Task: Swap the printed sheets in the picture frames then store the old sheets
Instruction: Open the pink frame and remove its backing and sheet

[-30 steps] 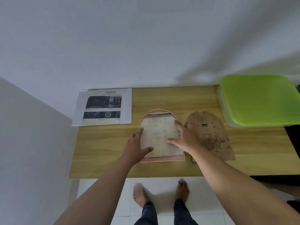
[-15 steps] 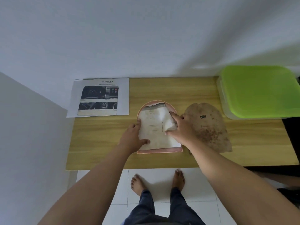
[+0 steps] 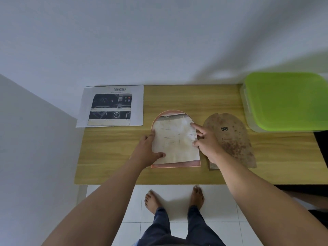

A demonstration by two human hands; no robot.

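Fingers (image 3: 151, 137) of your left hand (image 3: 146, 152) run along the left edge of the worn sheet (image 3: 174, 144), thumb on top near its lower corner, pinching that edge; your right hand (image 3: 207, 142) lays a straight forefinger and thumb tip on the sheet's right edge, pressing rather than gripping; between both sets of fingers the sheet lies on the arched pink frame (image 3: 177, 165) on the tabletop (image 3: 110, 157); just right of your right fingers sits the brown backing board (image 3: 234, 139); beyond your left fingers, a car printout (image 3: 111, 105); far right, a green-lidded box (image 3: 287, 100).
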